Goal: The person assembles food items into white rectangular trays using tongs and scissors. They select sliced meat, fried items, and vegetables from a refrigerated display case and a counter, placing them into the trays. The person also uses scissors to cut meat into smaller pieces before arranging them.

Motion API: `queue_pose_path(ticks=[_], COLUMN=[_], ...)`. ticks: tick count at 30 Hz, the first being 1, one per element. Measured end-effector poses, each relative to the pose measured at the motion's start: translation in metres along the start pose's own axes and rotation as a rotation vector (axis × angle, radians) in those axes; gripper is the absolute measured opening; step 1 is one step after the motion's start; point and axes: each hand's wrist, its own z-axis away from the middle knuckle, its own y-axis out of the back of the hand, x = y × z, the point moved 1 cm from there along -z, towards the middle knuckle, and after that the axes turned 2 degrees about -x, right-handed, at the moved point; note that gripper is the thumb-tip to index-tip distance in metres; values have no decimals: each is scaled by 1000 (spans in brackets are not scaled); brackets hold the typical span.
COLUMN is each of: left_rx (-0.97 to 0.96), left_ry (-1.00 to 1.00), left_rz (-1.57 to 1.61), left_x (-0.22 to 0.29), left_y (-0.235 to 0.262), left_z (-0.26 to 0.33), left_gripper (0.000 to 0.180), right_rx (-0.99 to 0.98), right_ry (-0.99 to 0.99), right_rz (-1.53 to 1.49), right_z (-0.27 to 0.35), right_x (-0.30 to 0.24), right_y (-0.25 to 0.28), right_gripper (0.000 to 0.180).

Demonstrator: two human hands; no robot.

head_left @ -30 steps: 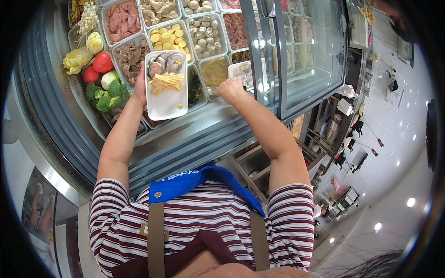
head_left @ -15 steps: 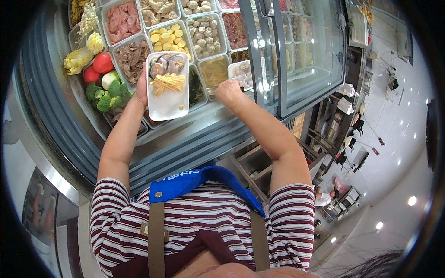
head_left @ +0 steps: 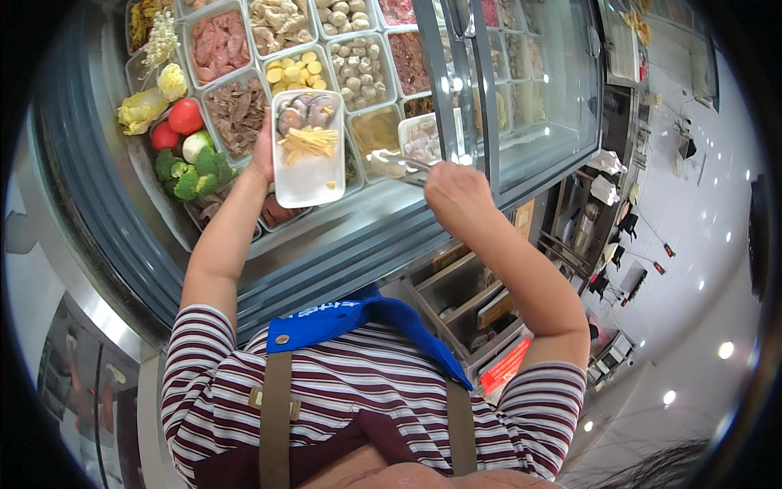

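Note:
My left hand [head_left: 262, 155] is closed on the left edge of a white rectangular tray [head_left: 308, 183]. Dark-skinned fish slices [head_left: 308, 112] lie at the tray's far end, yellow strips [head_left: 308, 143] beside them, and a small yellow scrap near its front corner. Closed round metal tongs [head_left: 414, 168], my right hand [head_left: 458, 196] is to the right of the tray. Something pale [head_left: 384, 163] shows at the tongs' tips, over the front of a container of flat yellowish pieces [head_left: 376, 137]. Beyond the tongs stands a white container of pale, wet pieces [head_left: 421, 134].
Containers of sliced meat [head_left: 236, 112], yellow rounds [head_left: 294, 72] and grey balls [head_left: 357, 72] fill the chilled case. Tomatoes [head_left: 186, 116] and broccoli [head_left: 194, 173] sit at the left. A framed glass door [head_left: 542, 106] covers the right side. Blue-grey rails [head_left: 326, 257] run along the front.
My right hand has moved right and toward me, bringing the tongs into plain view with something pale at their tips. The tray in my left hand has shifted slightly right.

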Motion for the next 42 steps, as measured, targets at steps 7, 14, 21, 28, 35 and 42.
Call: queue_pose_path(ticks=[7,14,21,28,35,42], left_rx=[-164,-224,-247,-195,-114,-64], left_ry=[-62,-18,-44,-175,-490,-718], left_rz=[-64,-105,-178,-320,-407,-395], left_x=[-15,-21,-42,-106,-215,-312], left_y=[-44,-93,-127,-168,-202,-220], left_z=[0,48,84,106,82,35], left_gripper=[72,75,76,81,68,60], right_rx=[122,248,352,470,500,417], right_ry=[-3,-35,-77,71,-369,-67], right_rz=[-421,-589,-669,-1243,-1770,-2108], right_z=[13,34,100,160,273,267], right_x=[-24,-30,-24,-8,120,294], right_y=[-2,-30,-30,-57,-195,-206], right_gripper=[26,44,54,49,38,41])
